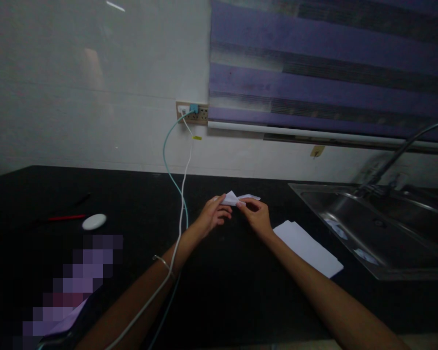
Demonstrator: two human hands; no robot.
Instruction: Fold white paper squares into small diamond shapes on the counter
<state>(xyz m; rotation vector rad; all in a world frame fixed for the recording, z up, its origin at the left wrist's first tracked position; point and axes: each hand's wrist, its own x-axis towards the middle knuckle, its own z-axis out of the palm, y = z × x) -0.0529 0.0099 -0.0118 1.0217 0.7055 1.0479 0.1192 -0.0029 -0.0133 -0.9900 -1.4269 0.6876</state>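
A small folded piece of white paper (230,198) is held up between both hands over the black countertop (219,291). My left hand (212,215) pinches its left side with the thumb on top, the other fingers curled beneath. On the right side, my right hand (256,216) grips the paper between thumb and fingers. A folded white flap (251,197) shows just behind the right fingers; whether it belongs to the same piece I cannot tell. Beside my right forearm lies a stack of white paper sheets (308,247), partly covered by the arm.
A metal sink (379,223) with a faucet (394,160) is at the right. White (179,238) and teal cables (165,150) run from a wall socket (200,114) across my left forearm. On the left lie a white oval object (94,222) and a red stick-like item (66,217).
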